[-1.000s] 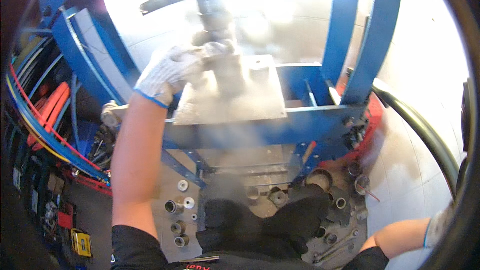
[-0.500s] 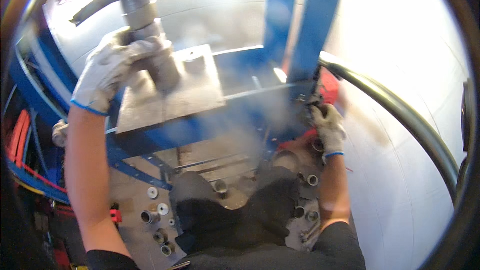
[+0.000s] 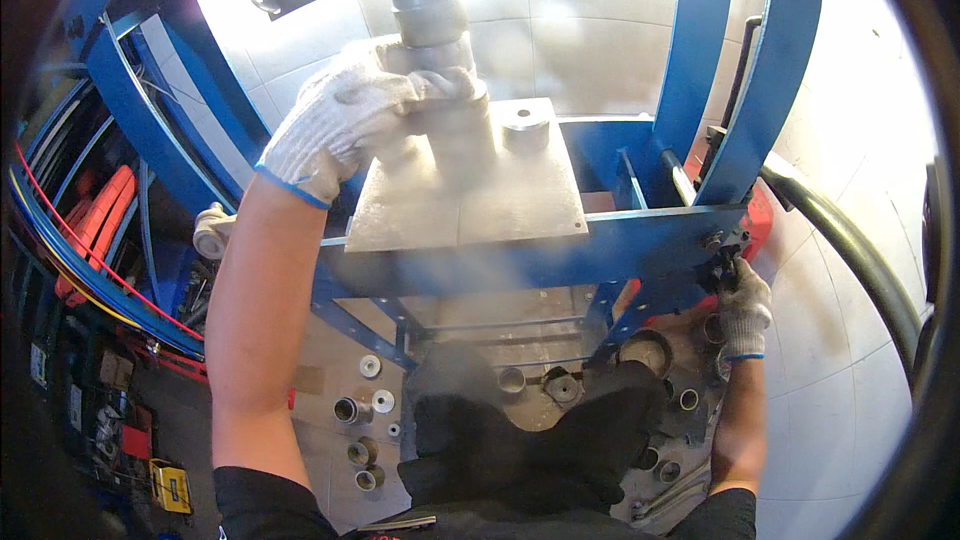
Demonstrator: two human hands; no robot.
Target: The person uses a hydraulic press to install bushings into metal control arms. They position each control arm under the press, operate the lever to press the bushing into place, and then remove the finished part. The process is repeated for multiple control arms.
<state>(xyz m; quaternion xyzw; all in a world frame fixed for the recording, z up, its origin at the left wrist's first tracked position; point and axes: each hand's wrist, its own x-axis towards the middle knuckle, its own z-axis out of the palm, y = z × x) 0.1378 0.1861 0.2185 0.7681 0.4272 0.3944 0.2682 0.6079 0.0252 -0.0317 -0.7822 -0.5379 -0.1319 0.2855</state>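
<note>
Well to the left of the metal plate point(image 3: 480, 215), a thick red hose point(image 3: 100, 225) is bending beside thinner coloured lines, and a yellow box point(image 3: 170, 485) is sitting lower down. Just left of the plate, the gloved left hand point(image 3: 350, 110) is reaching across its far corner, its fingers and thumb clamping around the upper end of a grey metal sleeve point(image 3: 462, 145). The sleeve is standing upright over the plate's middle, its lower part blurring, with a metal column point(image 3: 430, 22) rising directly above. On the plate's far right part, a short metal cylinder point(image 3: 525, 130) is resting. Right of the plate, at the end of the blue beam point(image 3: 650, 245) carrying it, the gloved right hand point(image 3: 748, 310) is touching a dark fitting point(image 3: 722, 270); whether its fingers are gripping, I cannot tell. Farther right, a thick black hose point(image 3: 850, 255) is arching over pale tiles.
</note>
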